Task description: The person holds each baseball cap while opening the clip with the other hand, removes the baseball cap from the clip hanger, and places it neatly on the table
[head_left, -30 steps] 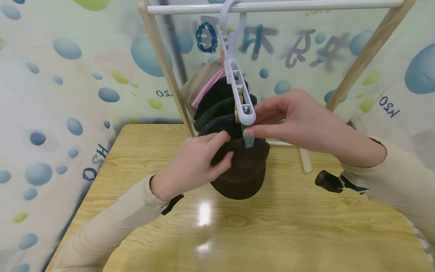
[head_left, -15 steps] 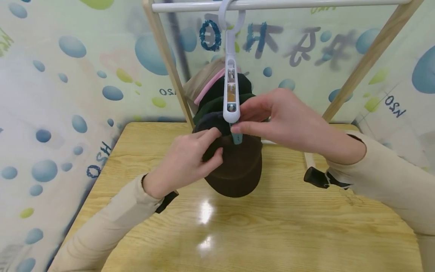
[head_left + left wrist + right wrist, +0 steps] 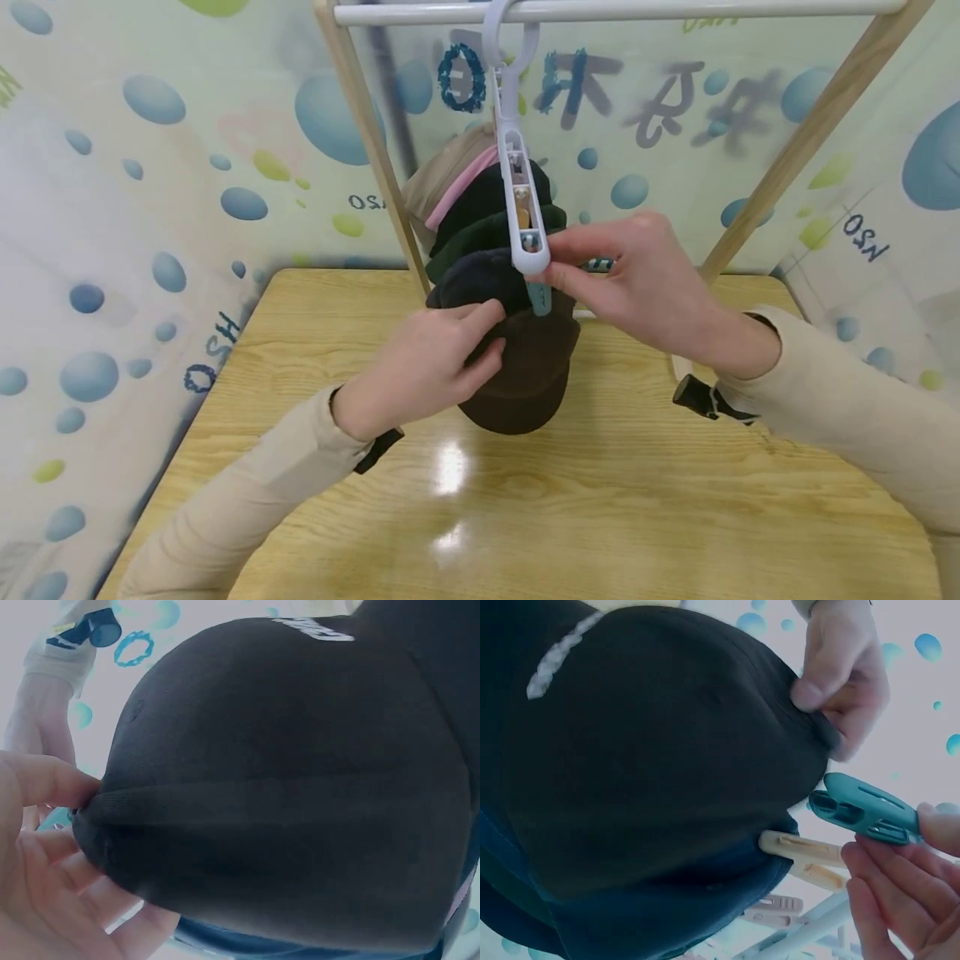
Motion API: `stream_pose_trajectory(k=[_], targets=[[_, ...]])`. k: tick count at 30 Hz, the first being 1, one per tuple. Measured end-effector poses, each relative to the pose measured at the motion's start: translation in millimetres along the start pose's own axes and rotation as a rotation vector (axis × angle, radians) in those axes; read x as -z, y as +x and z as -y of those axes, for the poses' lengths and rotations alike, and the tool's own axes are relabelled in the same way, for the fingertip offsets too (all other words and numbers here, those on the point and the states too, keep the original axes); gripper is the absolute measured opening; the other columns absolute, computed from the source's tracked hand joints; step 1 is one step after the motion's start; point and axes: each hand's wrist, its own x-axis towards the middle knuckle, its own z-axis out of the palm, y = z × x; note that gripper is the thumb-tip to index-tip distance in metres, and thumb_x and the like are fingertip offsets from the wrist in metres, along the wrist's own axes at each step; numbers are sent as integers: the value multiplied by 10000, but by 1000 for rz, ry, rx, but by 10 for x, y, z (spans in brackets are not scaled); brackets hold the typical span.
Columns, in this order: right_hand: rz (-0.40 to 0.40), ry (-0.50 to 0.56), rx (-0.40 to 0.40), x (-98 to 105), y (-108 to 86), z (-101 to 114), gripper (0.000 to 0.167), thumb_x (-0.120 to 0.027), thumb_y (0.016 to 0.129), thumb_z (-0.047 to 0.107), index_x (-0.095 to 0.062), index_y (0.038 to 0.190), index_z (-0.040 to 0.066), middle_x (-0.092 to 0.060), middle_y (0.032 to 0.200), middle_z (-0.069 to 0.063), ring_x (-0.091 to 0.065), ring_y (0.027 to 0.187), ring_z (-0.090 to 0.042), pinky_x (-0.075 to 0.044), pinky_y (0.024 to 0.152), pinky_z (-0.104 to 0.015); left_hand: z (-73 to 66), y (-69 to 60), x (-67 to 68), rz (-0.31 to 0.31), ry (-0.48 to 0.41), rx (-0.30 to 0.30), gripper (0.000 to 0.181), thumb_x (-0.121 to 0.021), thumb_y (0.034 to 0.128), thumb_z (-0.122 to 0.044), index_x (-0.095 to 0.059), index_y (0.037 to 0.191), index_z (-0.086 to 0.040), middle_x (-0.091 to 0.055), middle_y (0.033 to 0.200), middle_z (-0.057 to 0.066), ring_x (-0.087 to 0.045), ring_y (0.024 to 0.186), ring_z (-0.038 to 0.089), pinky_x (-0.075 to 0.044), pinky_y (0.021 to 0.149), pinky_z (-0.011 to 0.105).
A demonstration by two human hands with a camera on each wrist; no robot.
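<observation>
A dark brown cap (image 3: 528, 367) hangs at the front of a row of caps, its edge pinched between the thumb and fingers of my left hand (image 3: 420, 362). My right hand (image 3: 645, 287) pinches a teal clip (image 3: 539, 297) at the near end of the white hanger (image 3: 519, 196). In the right wrist view the jaws of the teal clip (image 3: 866, 810) stand beside the brown cap's edge (image 3: 667, 742). A cream clip (image 3: 802, 855) grips the navy cap (image 3: 697, 900) behind it. The left wrist view shows the brown cap (image 3: 285, 780) large, with white lettering near its top.
Behind hang a navy cap (image 3: 480, 279), a dark green cap (image 3: 468, 242), a black one, a pink one and a beige cap (image 3: 450, 171). The hanger hooks over a white rail (image 3: 675, 10) between wooden posts (image 3: 810, 137), above a wooden table (image 3: 637, 500).
The near end of the hanger swung left and then slightly back right, with my right hand and the teal clip. My left hand keeps its pinch on the brown cap.
</observation>
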Motion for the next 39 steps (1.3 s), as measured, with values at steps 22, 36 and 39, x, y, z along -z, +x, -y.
stream_pose_trajectory(k=[22,36,39], targets=[[34,-91,-95,237,-198,-146,271,-792,767,-11,-758,1029,50,-731,916,-18,-675,806,-53,-243,429,-244,230,-219,-165,193,-242,73,139,-590,897,-47,-496,813,-105,-328,571,-83,-328,473,40,-294,472,237],[107,-174,-67,411,-374,-321,421,-810,749,3,-692,1148,69,-714,1024,-24,-675,958,-214,-429,654,-121,506,-483,-96,281,-586,143,174,-583,917,-11,-553,807,-143,-406,683,-104,-423,595,80,-350,562,262],[106,-169,-68,440,-399,-357,421,-803,751,-10,-682,1147,69,-709,1030,-17,-662,961,-163,-447,690,-116,572,-557,-55,286,-602,195,173,-582,925,-19,-558,816,-151,-412,687,-101,-435,606,101,-350,570,274]])
